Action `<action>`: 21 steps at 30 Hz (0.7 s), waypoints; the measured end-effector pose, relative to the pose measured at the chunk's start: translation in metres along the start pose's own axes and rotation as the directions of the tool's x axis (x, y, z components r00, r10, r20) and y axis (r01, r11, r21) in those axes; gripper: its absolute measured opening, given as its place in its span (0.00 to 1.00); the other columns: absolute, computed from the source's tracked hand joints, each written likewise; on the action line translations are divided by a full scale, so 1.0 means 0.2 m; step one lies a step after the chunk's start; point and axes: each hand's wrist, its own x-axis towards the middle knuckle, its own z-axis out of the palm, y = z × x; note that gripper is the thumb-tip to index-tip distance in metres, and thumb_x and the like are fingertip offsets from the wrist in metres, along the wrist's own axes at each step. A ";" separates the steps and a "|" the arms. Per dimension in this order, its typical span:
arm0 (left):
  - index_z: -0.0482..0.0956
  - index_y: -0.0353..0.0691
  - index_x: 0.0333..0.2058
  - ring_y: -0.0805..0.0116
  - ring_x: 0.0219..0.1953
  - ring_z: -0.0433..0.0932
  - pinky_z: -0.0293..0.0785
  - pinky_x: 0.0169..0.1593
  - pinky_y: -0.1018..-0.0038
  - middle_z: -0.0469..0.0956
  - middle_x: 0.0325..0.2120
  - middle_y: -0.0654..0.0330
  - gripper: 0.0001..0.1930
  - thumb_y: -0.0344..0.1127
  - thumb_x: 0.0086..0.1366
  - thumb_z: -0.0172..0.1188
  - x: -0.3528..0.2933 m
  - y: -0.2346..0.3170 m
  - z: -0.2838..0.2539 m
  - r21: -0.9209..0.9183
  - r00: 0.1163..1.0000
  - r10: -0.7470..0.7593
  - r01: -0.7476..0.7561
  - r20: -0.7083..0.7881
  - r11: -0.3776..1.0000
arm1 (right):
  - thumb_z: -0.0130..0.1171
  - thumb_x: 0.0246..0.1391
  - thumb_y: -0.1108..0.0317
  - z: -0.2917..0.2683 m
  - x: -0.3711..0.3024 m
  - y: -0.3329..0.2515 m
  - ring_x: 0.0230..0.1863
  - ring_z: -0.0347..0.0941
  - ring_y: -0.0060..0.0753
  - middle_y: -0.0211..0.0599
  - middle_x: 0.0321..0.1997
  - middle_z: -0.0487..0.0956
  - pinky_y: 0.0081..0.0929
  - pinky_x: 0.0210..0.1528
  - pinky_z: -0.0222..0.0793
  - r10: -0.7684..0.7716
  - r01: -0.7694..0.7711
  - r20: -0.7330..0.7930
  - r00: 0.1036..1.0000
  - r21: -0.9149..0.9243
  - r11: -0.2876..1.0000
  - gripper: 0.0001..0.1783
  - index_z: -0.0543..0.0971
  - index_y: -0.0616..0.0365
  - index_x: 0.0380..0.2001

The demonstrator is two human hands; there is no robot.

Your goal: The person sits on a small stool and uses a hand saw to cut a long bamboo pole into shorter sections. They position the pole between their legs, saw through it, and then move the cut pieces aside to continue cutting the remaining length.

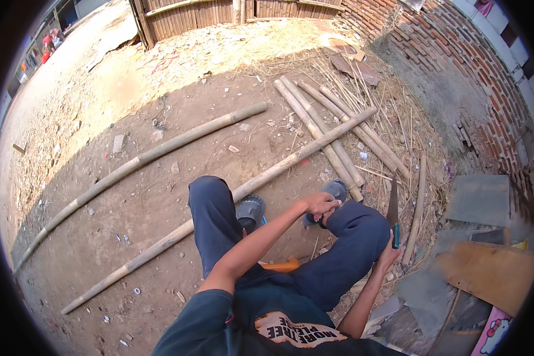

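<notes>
My right hand [389,254] is wrapped round the green handle of a handsaw [393,204], whose blade points up and away beside my right knee. In front of my right shin, my left hand [321,204] is closed by the ankle and grey shoe [336,188]; what its fingers hold, if anything, is hidden. A long bamboo pole [291,159] slants from the lower left, passes behind my left leg and lies across shorter bamboo pieces [305,113] at its far end. I sit low with both knees bent.
Another long bamboo pole [142,157] lies on the dirt to the left. A thinner pole [418,207] rests right of the saw. Boards and sheets [480,267] are piled at the right. Straw, a brick wall [433,41] and a bamboo fence [190,24] stand beyond.
</notes>
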 end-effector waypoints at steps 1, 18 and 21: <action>0.82 0.36 0.36 0.61 0.33 0.84 0.79 0.40 0.62 0.83 0.29 0.53 0.32 0.64 0.71 0.48 0.01 0.08 0.03 0.025 0.999 0.028 -0.027 -0.042 0.999 | 0.66 0.60 0.59 0.02 0.02 0.00 0.24 0.66 0.21 0.27 0.26 0.77 0.25 0.28 0.61 -0.012 0.012 -0.009 1.000 0.020 1.000 0.18 0.85 0.67 0.38; 0.86 0.35 0.38 0.42 0.46 0.82 0.77 0.52 0.54 0.83 0.39 0.40 0.21 0.49 0.61 0.57 0.76 -0.13 -0.04 0.309 0.936 0.141 -0.037 -0.321 0.950 | 0.79 0.41 0.42 0.79 0.41 0.27 0.33 0.82 0.31 0.40 0.31 0.86 0.31 0.42 0.76 0.031 0.036 0.181 0.983 -0.354 0.934 0.31 0.87 0.64 0.31; 0.87 0.37 0.37 0.42 0.46 0.83 0.78 0.53 0.54 0.84 0.41 0.41 0.21 0.50 0.60 0.60 0.85 -0.14 -0.10 0.254 0.925 0.075 0.024 -0.373 0.967 | 0.78 0.45 0.47 0.84 0.39 0.22 0.33 0.83 0.28 0.39 0.29 0.87 0.29 0.41 0.76 0.078 0.015 0.193 0.978 -0.441 0.897 0.28 0.88 0.66 0.33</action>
